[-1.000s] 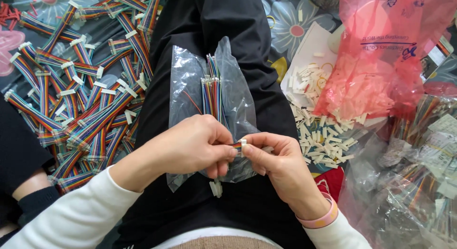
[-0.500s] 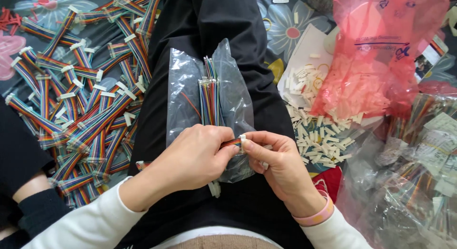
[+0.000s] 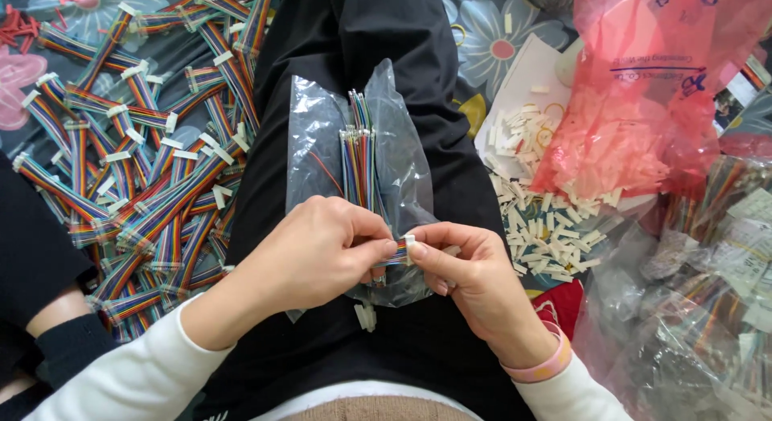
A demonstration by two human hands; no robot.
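Note:
My left hand [image 3: 322, 256] pinches the end of a short multicoloured ribbon wire [image 3: 396, 254] between thumb and fingers. My right hand [image 3: 466, 268] holds a small white plastic connector [image 3: 409, 240] against that wire end. Both hands meet over a clear plastic bag [image 3: 322, 139] that lies on my black-clothed lap. Inside the bag is a bundle of coloured wires [image 3: 359, 156] with pinned ends. A loose white connector [image 3: 366, 315] lies on the lap just below my hands. A pink band circles my right wrist.
A large heap of rainbow ribbon cables with white connectors [image 3: 137, 172] covers the floor at left. White connectors [image 3: 547, 220] are spread at right beside a pink plastic bag [image 3: 659, 91] holding more. Clear bags of wires [image 3: 708, 308] pile up at the far right.
My hands have stayed together over the bag, shifting slightly lower and to the right. The view has tilted a little; wire end and connector remain pressed together.

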